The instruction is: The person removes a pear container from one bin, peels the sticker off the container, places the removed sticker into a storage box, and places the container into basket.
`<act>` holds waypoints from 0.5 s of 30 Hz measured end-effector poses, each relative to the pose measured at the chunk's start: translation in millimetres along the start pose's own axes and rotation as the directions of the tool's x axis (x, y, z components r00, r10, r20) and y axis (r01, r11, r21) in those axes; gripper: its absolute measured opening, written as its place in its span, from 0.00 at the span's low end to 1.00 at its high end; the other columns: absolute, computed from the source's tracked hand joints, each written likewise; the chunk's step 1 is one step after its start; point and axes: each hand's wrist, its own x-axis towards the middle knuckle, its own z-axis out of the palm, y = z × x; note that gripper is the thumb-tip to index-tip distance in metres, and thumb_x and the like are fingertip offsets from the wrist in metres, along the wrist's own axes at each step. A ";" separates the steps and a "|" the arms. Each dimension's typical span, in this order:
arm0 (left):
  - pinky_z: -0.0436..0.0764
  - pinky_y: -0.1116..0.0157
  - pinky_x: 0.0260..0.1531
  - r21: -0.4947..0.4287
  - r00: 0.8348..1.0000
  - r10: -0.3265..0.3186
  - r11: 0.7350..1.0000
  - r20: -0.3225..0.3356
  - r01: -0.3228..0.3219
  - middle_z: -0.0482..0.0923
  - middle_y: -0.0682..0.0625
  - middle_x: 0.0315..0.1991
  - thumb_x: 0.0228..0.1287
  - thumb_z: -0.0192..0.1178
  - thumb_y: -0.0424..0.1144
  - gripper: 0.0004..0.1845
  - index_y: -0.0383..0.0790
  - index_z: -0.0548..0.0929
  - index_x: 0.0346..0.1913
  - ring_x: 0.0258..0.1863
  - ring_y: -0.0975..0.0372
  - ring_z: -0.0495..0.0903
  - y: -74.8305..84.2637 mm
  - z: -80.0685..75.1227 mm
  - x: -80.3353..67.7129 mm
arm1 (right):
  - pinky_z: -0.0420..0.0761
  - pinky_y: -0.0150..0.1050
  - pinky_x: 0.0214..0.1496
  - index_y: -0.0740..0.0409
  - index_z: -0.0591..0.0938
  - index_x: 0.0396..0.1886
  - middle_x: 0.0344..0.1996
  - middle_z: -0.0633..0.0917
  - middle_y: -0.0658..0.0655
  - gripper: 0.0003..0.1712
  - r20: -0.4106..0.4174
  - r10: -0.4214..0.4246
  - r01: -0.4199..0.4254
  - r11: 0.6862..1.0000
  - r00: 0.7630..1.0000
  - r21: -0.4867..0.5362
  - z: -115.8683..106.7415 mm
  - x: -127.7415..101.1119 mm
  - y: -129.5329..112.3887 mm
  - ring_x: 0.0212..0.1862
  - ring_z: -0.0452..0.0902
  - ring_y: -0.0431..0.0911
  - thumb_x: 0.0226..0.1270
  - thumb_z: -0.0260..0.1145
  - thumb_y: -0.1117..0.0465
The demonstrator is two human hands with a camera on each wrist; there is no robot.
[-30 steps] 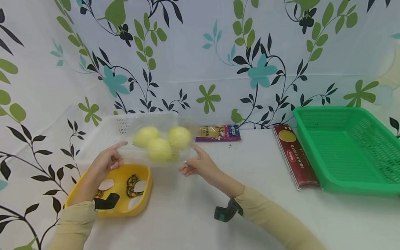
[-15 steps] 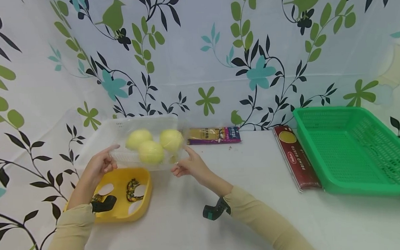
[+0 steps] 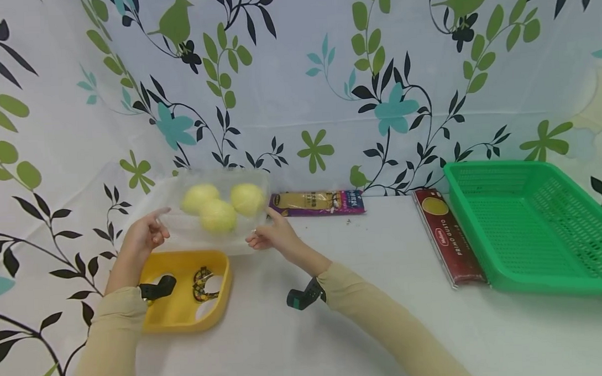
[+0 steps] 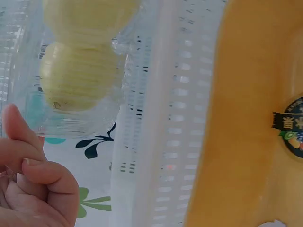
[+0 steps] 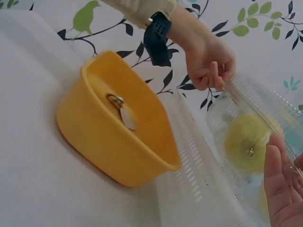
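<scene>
In the head view, a clear plastic box [image 3: 235, 238] with several round yellow fruits [image 3: 218, 216] hangs over a white slotted basket [image 4: 163, 109] at the back left. My left hand [image 3: 142, 238] grips the box's left end; the left wrist view shows a fingertip at its edge and the other fingers curled. At the opposite end, my right hand [image 3: 277, 233] holds the box between thumb and fingers. The right wrist view shows both hands on the clear box, the right hand [image 5: 284, 184] nearer. The lid's seam runs between them. Part of the basket is hidden behind the box.
A yellow bin [image 5: 104, 146] with labelled items inside stands in front of the basket, below my left forearm. Along the back wall lies a purple and gold packet [image 3: 316, 204]. Further right are a dark red packet [image 3: 447, 235] and a green basket [image 3: 533, 284].
Both hands have carried the fruit box leftward over the white basket. More of the purple and gold packet now shows. The right forearm has shifted left too.
</scene>
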 end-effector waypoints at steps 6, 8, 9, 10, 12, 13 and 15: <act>0.64 0.70 0.13 -0.063 0.998 -0.025 0.998 -0.052 0.022 0.72 0.47 0.11 0.63 0.27 0.26 0.30 0.33 0.39 0.68 0.07 0.65 0.64 8.2 -5.5 8.9 | 0.78 0.33 0.23 0.60 0.51 0.69 0.24 0.82 0.64 0.40 -0.091 0.041 -0.048 0.996 0.995 -0.079 4.1 14.3 7.0 0.15 0.73 0.40 0.57 0.53 0.75; 0.63 0.70 0.13 -0.069 0.997 -0.042 0.997 -0.062 0.037 0.72 0.48 0.11 0.64 0.27 0.27 0.29 0.34 0.39 0.69 0.07 0.64 0.66 7.1 -8.8 11.4 | 0.75 0.30 0.20 0.61 0.53 0.68 0.22 0.81 0.60 0.38 -0.118 0.050 -0.063 0.992 0.992 -0.106 5.3 19.5 8.6 0.13 0.68 0.39 0.57 0.54 0.74; 0.63 0.69 0.13 -0.075 0.996 -0.053 0.996 -0.071 0.048 0.72 0.48 0.11 0.64 0.27 0.27 0.29 0.35 0.39 0.69 0.07 0.64 0.67 6.1 -10.5 12.6 | 0.74 0.30 0.20 0.61 0.54 0.68 0.20 0.80 0.58 0.38 -0.129 0.050 -0.066 0.990 0.990 -0.121 6.4 22.1 8.6 0.13 0.66 0.39 0.57 0.54 0.74; 0.63 0.69 0.13 -0.093 0.994 -0.070 0.994 -0.079 0.062 0.72 0.48 0.11 0.64 0.27 0.27 0.29 0.35 0.39 0.69 0.08 0.63 0.68 5.2 -12.0 14.0 | 0.73 0.29 0.19 0.62 0.55 0.67 0.19 0.79 0.57 0.37 -0.134 0.051 -0.068 0.989 0.990 -0.129 7.5 25.2 8.4 0.13 0.65 0.39 0.57 0.54 0.74; 0.63 0.68 0.13 -0.172 0.989 -0.116 0.980 -0.095 0.099 0.71 0.46 0.11 0.65 0.26 0.27 0.29 0.38 0.38 0.69 0.08 0.62 0.69 3.4 -15.3 18.8 | 0.73 0.29 0.19 0.62 0.56 0.67 0.17 0.77 0.56 0.36 -0.137 0.054 -0.073 0.988 0.989 -0.138 10.4 32.0 6.8 0.13 0.65 0.39 0.57 0.54 0.74; 0.63 0.68 0.14 -0.216 0.985 -0.140 0.970 -0.105 0.115 0.71 0.46 0.12 0.65 0.26 0.28 0.29 0.40 0.38 0.69 0.09 0.61 0.70 2.8 -16.4 21.6 | 0.73 0.28 0.19 0.63 0.56 0.67 0.17 0.77 0.57 0.36 -0.143 0.058 -0.079 0.987 0.988 -0.139 12.0 35.5 5.4 0.14 0.65 0.39 0.57 0.53 0.74; 0.62 0.67 0.15 -0.289 0.974 -0.190 0.946 -0.122 0.148 0.71 0.44 0.14 0.65 0.26 0.27 0.30 0.44 0.38 0.69 0.10 0.60 0.70 2.5 -17.5 28.1 | 0.73 0.28 0.19 0.63 0.57 0.67 0.18 0.78 0.57 0.35 -0.164 0.069 -0.095 0.983 0.984 -0.154 14.1 42.5 3.2 0.14 0.65 0.39 0.58 0.53 0.75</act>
